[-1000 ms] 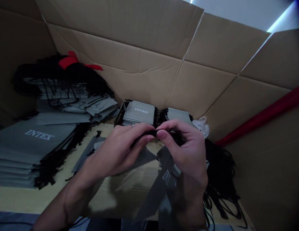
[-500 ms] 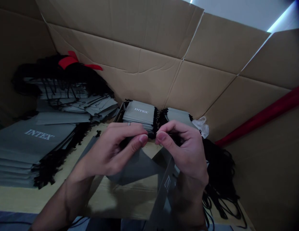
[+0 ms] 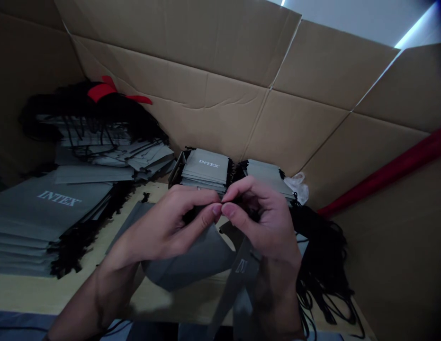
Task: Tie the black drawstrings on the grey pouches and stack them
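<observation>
My left hand (image 3: 170,227) and my right hand (image 3: 263,222) meet in the middle of the view, thumbs tip to tip. Both are closed in a pinch on the top edge of a grey pouch (image 3: 195,260) and its black drawstring. The pouch hangs below my fingers, folded, with part of a white printed word showing by my right wrist. Behind my hands stand two small stacks of grey INTEX pouches (image 3: 206,168).
A tall stack of larger grey INTEX bags (image 3: 46,213) lies at the left. Behind it is a messy pile with black cords and a red ribbon (image 3: 103,90). Loose black cords (image 3: 323,260) lie at the right. Cardboard walls (image 3: 223,71) surround the wooden tabletop (image 3: 35,293).
My hands have drawn closer and shifted slightly left. The grey pouch has bunched up and hangs lower beneath my left hand.
</observation>
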`<state>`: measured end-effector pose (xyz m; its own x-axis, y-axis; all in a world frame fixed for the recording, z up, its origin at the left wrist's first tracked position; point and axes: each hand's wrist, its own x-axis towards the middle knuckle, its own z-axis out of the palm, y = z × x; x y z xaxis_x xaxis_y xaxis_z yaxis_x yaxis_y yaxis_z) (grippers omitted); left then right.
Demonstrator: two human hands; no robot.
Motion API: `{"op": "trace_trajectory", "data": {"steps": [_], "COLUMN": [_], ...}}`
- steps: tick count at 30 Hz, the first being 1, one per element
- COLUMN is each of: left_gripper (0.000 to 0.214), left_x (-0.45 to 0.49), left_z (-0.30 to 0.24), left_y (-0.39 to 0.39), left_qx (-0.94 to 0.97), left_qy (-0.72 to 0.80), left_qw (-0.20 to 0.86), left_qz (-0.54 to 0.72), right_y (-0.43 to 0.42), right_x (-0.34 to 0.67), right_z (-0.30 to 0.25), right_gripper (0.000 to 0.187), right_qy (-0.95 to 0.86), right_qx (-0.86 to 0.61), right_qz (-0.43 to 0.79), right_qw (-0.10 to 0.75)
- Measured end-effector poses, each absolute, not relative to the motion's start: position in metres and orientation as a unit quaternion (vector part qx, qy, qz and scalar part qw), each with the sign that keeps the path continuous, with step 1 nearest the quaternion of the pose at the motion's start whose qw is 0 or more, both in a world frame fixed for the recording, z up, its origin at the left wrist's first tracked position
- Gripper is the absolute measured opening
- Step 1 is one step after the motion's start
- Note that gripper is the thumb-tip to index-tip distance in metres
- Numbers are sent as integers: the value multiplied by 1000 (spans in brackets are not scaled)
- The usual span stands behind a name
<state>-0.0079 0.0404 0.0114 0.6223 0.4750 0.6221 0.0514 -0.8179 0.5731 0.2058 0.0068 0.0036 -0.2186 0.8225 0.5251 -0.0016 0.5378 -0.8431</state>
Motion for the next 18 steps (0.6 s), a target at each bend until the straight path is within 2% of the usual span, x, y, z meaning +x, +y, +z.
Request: {"op": "trace_trajectory", "data": {"steps": [5,10,13,18], "left_gripper": [26,30,33,35], "left_x": [-5,-6,-8,-10], "left_z": [13,12,13,15], "left_y": [32,21,21,30], "left_qx": [837,805,803,803], "left_qy": [136,152,157,220], "left_qw": [291,318,328,292], "left_qz": [443,477,472,471], "right_y": [11,11,10,6], "right_x": [203,194,195,202], "right_z": [-1,-7,-4,5], "right_gripper": [21,12,12,43], "right_qy": [-642,-593,-605,-599], "right_qx": [-265,-184,-188,-306], "right_qz": [462,543,538,448], "right_qw": [551,566,556,589]}}
